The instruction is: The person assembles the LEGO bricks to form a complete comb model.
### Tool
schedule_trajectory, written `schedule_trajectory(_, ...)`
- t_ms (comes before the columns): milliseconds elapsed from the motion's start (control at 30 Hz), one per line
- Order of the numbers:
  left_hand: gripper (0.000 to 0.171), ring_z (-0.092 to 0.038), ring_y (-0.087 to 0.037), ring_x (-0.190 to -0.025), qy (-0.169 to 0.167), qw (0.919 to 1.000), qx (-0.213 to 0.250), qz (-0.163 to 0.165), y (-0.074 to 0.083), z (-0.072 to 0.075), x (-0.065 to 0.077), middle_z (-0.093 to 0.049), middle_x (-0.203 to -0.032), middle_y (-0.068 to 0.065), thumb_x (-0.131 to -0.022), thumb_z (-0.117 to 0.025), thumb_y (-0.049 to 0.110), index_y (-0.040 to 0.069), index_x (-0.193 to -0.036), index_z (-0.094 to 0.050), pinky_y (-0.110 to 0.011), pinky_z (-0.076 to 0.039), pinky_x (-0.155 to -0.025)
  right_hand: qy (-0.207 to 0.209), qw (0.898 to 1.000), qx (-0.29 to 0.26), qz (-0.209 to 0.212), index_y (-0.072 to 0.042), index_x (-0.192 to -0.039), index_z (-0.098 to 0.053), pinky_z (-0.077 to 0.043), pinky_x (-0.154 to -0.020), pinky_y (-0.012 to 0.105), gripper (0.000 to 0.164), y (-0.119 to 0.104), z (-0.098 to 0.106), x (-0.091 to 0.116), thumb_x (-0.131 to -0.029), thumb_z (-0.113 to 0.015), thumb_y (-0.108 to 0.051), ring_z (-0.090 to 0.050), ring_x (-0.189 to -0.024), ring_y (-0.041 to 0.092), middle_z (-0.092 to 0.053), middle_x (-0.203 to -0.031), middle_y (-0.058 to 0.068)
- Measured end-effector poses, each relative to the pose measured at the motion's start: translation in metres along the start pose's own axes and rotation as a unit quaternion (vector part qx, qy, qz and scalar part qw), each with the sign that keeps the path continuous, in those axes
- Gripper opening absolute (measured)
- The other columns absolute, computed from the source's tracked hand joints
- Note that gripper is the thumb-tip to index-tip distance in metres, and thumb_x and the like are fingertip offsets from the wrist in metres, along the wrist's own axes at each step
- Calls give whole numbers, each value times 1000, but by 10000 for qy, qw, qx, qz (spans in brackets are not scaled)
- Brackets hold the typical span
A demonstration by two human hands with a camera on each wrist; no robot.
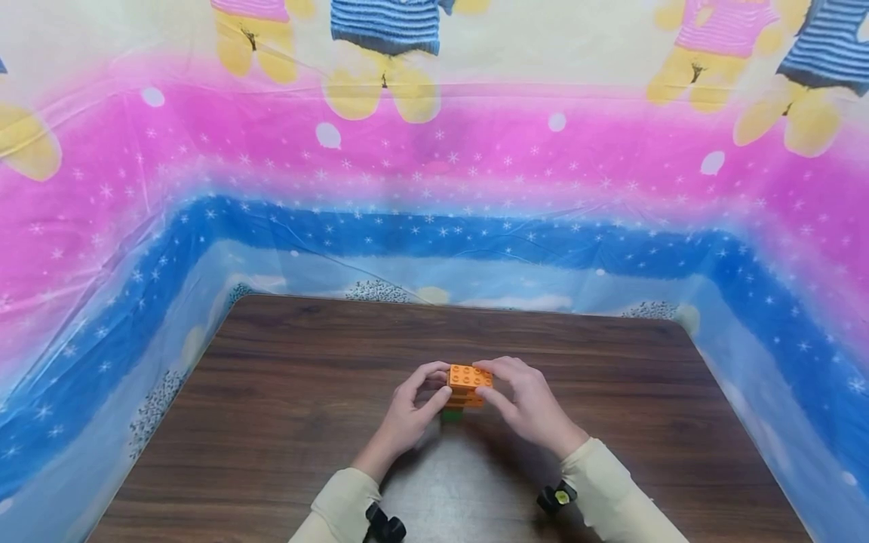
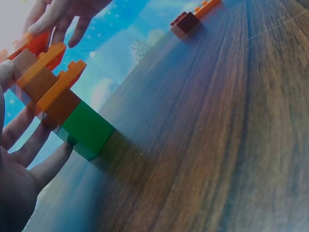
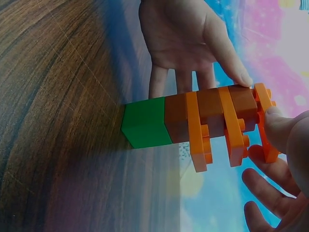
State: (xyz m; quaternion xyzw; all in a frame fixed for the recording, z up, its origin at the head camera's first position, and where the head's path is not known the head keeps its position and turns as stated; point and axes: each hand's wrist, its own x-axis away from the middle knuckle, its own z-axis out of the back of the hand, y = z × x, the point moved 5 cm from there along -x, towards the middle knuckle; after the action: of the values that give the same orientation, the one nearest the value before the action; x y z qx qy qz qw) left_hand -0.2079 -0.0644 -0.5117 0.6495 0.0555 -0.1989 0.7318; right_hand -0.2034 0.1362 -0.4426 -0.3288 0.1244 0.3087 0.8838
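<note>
A tower of toy building bricks stands upright on the table, a green brick (image 3: 146, 123) at its base. Above it, brown bricks (image 3: 211, 112) alternate with thin orange bricks (image 2: 61, 86), whose studded ends jut out to one side. On top lies another orange brick (image 1: 468, 375). My left hand (image 1: 407, 411) holds the tower's left side, thumb near the top and the other fingers spread down along it. From the right, my right hand (image 1: 532, 403) pinches the top orange brick between thumb and index finger; its other fingers hang apart from the stack, as the right wrist view shows.
A dark brown brick (image 2: 185, 24) and an orange brick (image 2: 207, 7) lie farther off on the tabletop in the left wrist view. The brown wooden table (image 1: 305, 339) ends at the back against a printed cloth (image 1: 434, 173), which also hangs along both sides.
</note>
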Motion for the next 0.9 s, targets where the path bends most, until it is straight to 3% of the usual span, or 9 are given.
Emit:
schedule_trajectory(300, 35, -66, -26, -119, -88, 9999, -67, -3, 0, 1, 1, -67, -125, -9, -105, -65, 16, 19, -140, -60, -44, -56, -99, -102, 9999, 8, -49, -10, -133, -71, -58, -92, 44, 38, -3, 0, -3, -98, -78, -22, -67, -111, 15, -73, -118, -1)
schedule_trajectory(900, 34, -66, -27, -120, -115, 9999, -104, 16, -1, 0, 0, -67, -127, -10, -106, -64, 16, 17, -140, -59, -51, -54, -101, -359, 9992, 153, -17, -8, -134, -71, -59, -91, 41, 39, -7, 4, -8, -98, -77, -23, -66, -109, 15, -72, -118, 2)
